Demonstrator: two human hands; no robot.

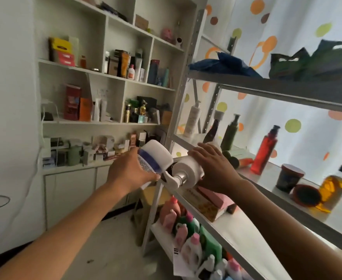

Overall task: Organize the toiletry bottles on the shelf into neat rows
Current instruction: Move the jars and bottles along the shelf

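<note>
My left hand (130, 171) grips a white bottle with a blue label (153, 156), held tilted in the air just left of the metal shelf's post. My right hand (213, 167) is closed over a white pump bottle (187, 171) lying on its side at the shelf's front edge, its pump pointing toward me. On the same shelf (271, 172) stand a white pump bottle (192, 119), a dark brown bottle (212, 130), a green bottle (230, 132), a red bottle (266, 151), a dark jar (289, 176) and an amber oil bottle (335, 185).
A round hairbrush (305, 196) lies by the amber bottle. Bags (224, 64) sit on the upper shelf. Boxes (208, 203) are on the shelf below, with several pink and green bottles (186, 231) lower down. A white wall unit (109, 77) full of boxes stands at left.
</note>
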